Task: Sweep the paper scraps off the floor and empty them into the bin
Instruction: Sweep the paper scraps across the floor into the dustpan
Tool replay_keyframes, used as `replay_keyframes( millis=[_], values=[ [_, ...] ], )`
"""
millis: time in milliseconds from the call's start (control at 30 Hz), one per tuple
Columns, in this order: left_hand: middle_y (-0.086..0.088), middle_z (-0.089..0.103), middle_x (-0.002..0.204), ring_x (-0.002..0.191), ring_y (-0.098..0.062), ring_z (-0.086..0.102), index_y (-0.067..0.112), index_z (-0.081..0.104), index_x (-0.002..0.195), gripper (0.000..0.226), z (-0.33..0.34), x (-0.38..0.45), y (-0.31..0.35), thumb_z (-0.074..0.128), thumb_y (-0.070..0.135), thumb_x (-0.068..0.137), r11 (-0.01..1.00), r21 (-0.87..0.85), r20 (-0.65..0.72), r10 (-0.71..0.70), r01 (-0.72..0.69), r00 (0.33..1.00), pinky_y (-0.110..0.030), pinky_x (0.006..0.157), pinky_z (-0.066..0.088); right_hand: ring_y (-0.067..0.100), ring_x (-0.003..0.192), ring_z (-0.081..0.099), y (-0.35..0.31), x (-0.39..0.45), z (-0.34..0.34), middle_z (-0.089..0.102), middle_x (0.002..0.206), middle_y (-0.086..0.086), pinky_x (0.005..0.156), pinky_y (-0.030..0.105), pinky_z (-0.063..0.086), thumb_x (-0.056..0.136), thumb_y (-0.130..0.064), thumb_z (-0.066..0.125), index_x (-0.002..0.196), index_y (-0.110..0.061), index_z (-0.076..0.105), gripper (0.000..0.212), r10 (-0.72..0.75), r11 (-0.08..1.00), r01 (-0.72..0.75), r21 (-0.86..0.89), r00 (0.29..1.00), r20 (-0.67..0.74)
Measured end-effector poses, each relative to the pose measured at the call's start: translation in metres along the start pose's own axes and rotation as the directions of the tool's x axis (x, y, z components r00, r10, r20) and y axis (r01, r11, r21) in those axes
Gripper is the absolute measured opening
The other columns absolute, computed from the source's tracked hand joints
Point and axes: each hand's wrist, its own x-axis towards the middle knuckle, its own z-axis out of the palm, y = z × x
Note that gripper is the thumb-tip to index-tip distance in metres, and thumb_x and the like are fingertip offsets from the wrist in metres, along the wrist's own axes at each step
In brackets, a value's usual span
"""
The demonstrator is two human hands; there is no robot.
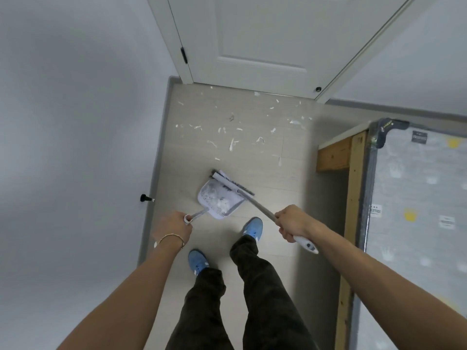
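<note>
Two hands gripping, broom [233, 184] head at dustpan [219, 199] mouth (scraps [222, 130] beyond)

Bare forearms, gold bracelet [172, 238], dark trousers [257, 299], blue trainers [251, 228].

Head view, steeply downward, floor [265, 157]

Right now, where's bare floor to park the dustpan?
Bare strip between the dustpan and the left wall's baseboard; another right of the broom, toward the wooden frame. Crowded: paper scraps litter the floor ahead, up to the door.
</note>
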Motion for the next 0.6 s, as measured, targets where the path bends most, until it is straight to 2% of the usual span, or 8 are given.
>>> replay_keyframes(
  millis=[67, 200, 267, 333, 433, 500, 600],
  values=[
    [-0.002, 0.064, 0.072, 0.068, -0.024, 0.061, 0.02, 0.07, 0.079, 0.019, 0.0, -0.002, -0.004, 0.055, 0.028, 0.087, 1.0, -0.011, 0.01, -0.003, 0.003, 1.0, -0.026, 0.058, 0.047, 0.021, 0.051, 0.053, 0.004, 0.001, 0.0, 0.057, 0.072, 0.013, 0.046, 0.031, 0.046, 0.089, -0.005, 0.048, 0.119, 0.005, 0.06, 0.034, -0.02, 0.999, 0.019, -0.027, 1.0, -0.023],
    [-0.002, 0.062, 0.067, 0.065, -0.024, 0.061, 0.018, 0.065, 0.071, 0.019, 0.002, -0.001, -0.007, 0.055, 0.026, 0.085, 1.0, -0.02, 0.009, 0.016, -0.016, 1.0, -0.027, 0.058, 0.049, 0.031, 0.069, 0.065, -0.008, 0.011, 0.004, 0.063, 0.084, 0.016, 0.067, 0.041, 0.06, 0.084, 0.004, 0.053, 0.114, 0.0, 0.057, 0.031, 0.004, 0.995, -0.014, -0.095, 0.995, -0.101],
    [-0.001, 0.06, 0.065, 0.064, -0.024, 0.06, 0.019, 0.06, 0.066, 0.021, 0.005, 0.0, -0.006, 0.054, 0.024, 0.086, 0.999, -0.028, 0.023, 0.027, -0.027, 0.999, -0.026, 0.056, 0.046, 0.031, 0.078, 0.068, -0.016, 0.011, 0.014, 0.066, 0.096, 0.017, 0.063, 0.039, 0.06, 0.082, 0.005, 0.058, 0.112, -0.001, 0.055, 0.031, 0.021, 0.989, -0.039, -0.143, 0.992, -0.127],
    [-0.001, 0.059, 0.066, 0.066, -0.026, 0.06, 0.019, 0.059, 0.067, 0.021, 0.007, 0.001, -0.004, 0.054, 0.023, 0.087, 1.0, -0.023, 0.037, 0.02, -0.019, 0.999, -0.027, 0.056, 0.044, 0.026, 0.077, 0.065, -0.017, 0.003, 0.034, 0.064, 0.102, 0.016, 0.052, 0.029, 0.053, 0.084, 0.003, 0.059, 0.108, -0.001, 0.051, 0.026, 0.033, 0.984, -0.049, -0.17, 0.995, -0.093],
    [-0.003, 0.064, 0.071, 0.069, -0.027, 0.063, 0.017, 0.068, 0.076, 0.02, 0.007, 0.003, -0.003, 0.053, 0.023, 0.087, 0.999, -0.014, 0.027, 0.032, -0.031, 0.999, -0.028, 0.06, 0.05, 0.025, 0.082, 0.066, -0.003, -0.013, 0.066, 0.062, 0.103, 0.013, 0.054, 0.025, 0.053, 0.09, -0.002, 0.055, 0.102, -0.006, 0.05, 0.014, 0.041, 0.985, -0.042, -0.166, 0.999, -0.011],
    [-0.005, 0.066, 0.074, 0.071, -0.027, 0.064, 0.016, 0.07, 0.08, 0.02, 0.004, 0.004, -0.001, 0.054, 0.024, 0.088, 0.999, -0.018, 0.034, 0.034, -0.033, 0.999, -0.029, 0.062, 0.051, 0.024, 0.084, 0.066, 0.01, -0.014, 0.07, 0.063, 0.102, 0.011, 0.053, 0.023, 0.052, 0.086, -0.002, 0.058, 0.103, -0.007, 0.054, 0.018, 0.049, 0.985, -0.044, -0.169, 0.998, 0.027],
    [-0.003, 0.06, 0.069, 0.066, -0.025, 0.058, 0.015, 0.068, 0.081, 0.019, 0.001, 0.003, -0.002, 0.054, 0.024, 0.09, 0.999, -0.025, 0.053, 0.037, -0.036, 0.998, -0.026, 0.058, 0.044, 0.021, 0.074, 0.064, 0.026, -0.017, 0.056, 0.063, 0.096, 0.007, 0.046, 0.021, 0.053, 0.087, -0.004, 0.055, 0.108, -0.007, 0.058, 0.021, 0.03, 0.991, -0.025, -0.128, 0.999, 0.037]
  ],
)
